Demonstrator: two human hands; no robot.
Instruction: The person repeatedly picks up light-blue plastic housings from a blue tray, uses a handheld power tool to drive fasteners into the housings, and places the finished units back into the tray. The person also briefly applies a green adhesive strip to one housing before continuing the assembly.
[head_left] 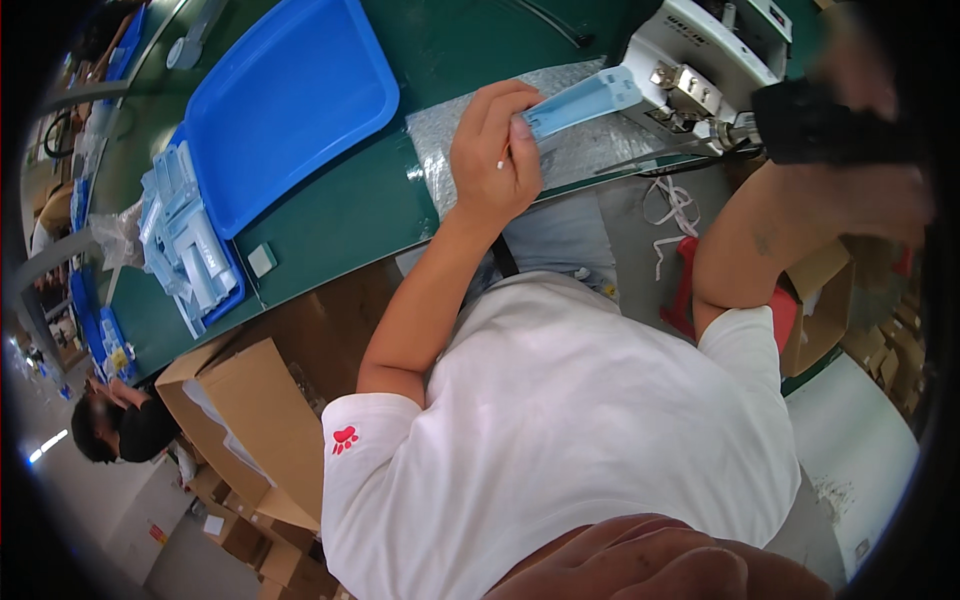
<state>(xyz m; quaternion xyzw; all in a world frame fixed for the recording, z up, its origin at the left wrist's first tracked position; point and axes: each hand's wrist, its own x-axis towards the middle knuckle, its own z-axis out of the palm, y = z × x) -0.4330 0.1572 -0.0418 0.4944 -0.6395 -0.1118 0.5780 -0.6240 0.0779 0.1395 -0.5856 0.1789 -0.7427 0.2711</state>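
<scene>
My left hand (497, 155) is closed round the near end of a long, light-blue plastic piece (585, 103). The piece's other end reaches the white bench machine (690, 55) with metal fittings on its front; whether they touch I cannot tell. A thin orange strand with a white tip (501, 160) shows by the fingers of that hand. At the right rim my right hand (862, 65) is smeared and dark beside the machine, its fingers unreadable. A black block-like thing (825, 120) lies across the view near the right wrist; its kind is unclear.
Clear plastic sheeting (450, 135) lies on the green table (335, 215) under my left hand. Left of it are an empty blue tray (300, 100) and another tray with several light-blue plastic parts (190, 235). Cardboard boxes (265, 420) stand below; a person (120, 425) sits far left.
</scene>
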